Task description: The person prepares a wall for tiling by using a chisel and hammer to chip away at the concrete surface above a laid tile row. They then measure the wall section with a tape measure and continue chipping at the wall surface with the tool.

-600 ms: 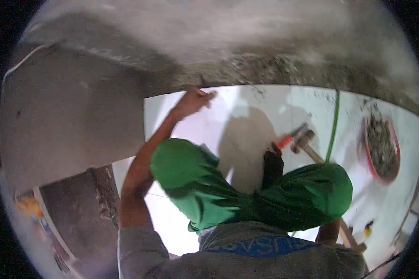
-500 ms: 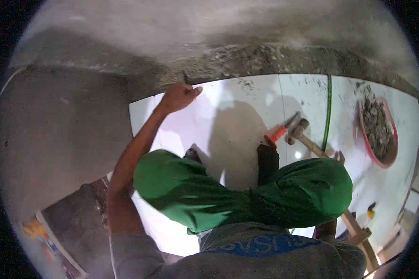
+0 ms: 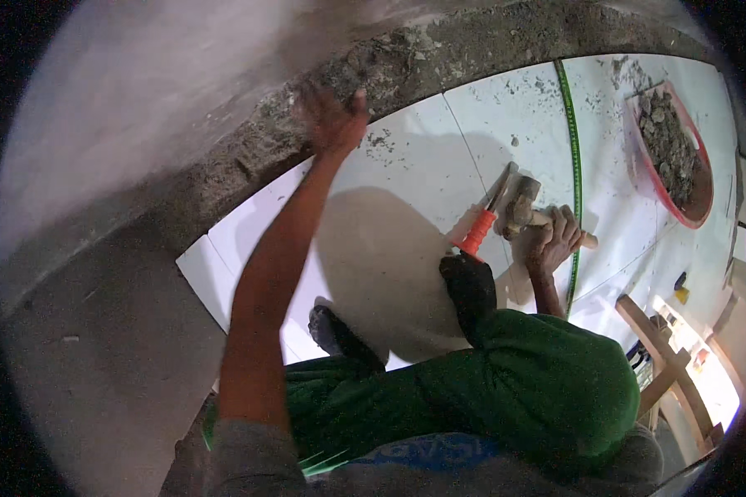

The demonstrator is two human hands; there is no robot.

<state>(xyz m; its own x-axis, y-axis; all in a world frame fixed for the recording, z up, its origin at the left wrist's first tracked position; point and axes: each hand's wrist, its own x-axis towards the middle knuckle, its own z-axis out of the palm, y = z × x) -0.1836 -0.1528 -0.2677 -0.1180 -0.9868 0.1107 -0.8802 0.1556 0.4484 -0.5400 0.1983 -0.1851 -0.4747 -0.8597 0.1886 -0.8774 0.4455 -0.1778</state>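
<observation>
My left hand [image 3: 333,123] reaches to the rough, broken mortar strip [image 3: 389,70] at the wall's foot. Its fingers are somewhat blurred but look spread, with the thumb apart and nothing held. My right hand [image 3: 555,238] is wrapped round the wooden handle of a club hammer [image 3: 520,207], low over the white tiles [image 3: 406,166]. Just left of the hammer head lies a chisel [image 3: 477,232] with an orange-red grip, its metal blade pointing toward the wall. The grip's near end is by my dark-covered right foot [image 3: 469,286].
A red-rimmed basin [image 3: 688,170] with grey rubble stands at the right. A green strip [image 3: 572,166] crosses the tiles. Crumbs of debris lie near the wall. Wooden pieces [image 3: 667,364] are at the lower right, bare grey floor [image 3: 99,348] at the left.
The view has turned. My left hand has gone from a closed shape over the tile edge to spread fingers at the mortar strip. My right hand, mostly hidden before, now shows on the hammer handle.
</observation>
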